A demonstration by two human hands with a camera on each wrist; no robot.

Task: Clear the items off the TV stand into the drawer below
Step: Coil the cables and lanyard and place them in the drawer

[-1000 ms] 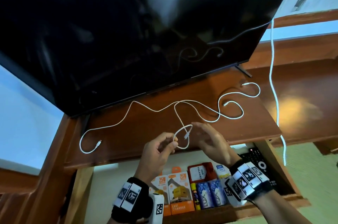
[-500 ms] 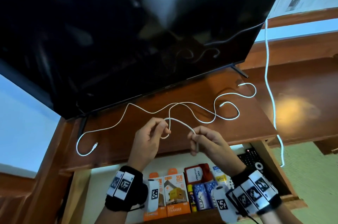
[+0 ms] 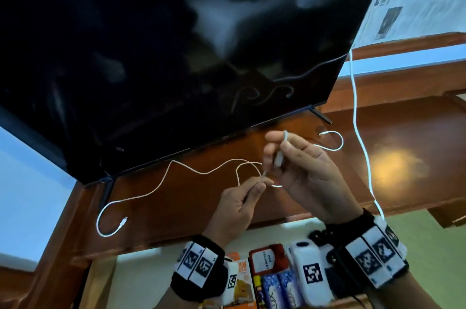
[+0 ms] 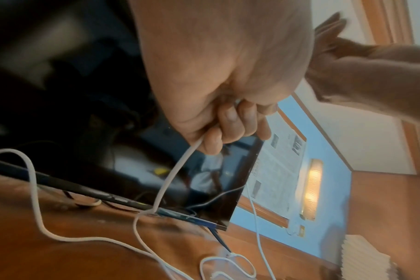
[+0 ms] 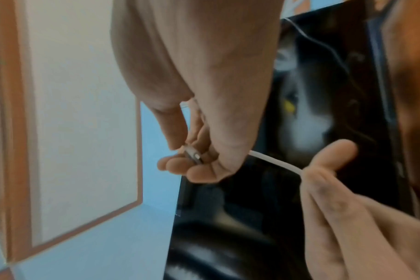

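A long white charging cable [image 3: 156,189] snakes over the wooden TV stand [image 3: 176,218] in front of the TV. My left hand [image 3: 254,186] pinches the cable [image 4: 178,166] between thumb and fingers above the stand's front part. My right hand [image 3: 280,155], raised a little higher and further back, holds the cable's plug end [image 5: 192,154] between thumb and fingertips. A short stretch of cable [image 5: 276,161] runs between the two hands. One free plug end [image 3: 123,221] lies at the stand's left front. Below, the open drawer [image 3: 141,276] holds boxes and packets.
The black TV [image 3: 176,44] fills the upper view, its feet [image 3: 106,195] on the stand. A second white cord [image 3: 358,132] hangs down at the right past the stand's edge. An orange charger box [image 3: 240,286], blue packets [image 3: 277,288] and a remote lie in the drawer.
My right hand has lifted up and back toward the TV with the plug end. The left hand shifted right, still pinching the cable, and loops on the stand's right part have been drawn in.
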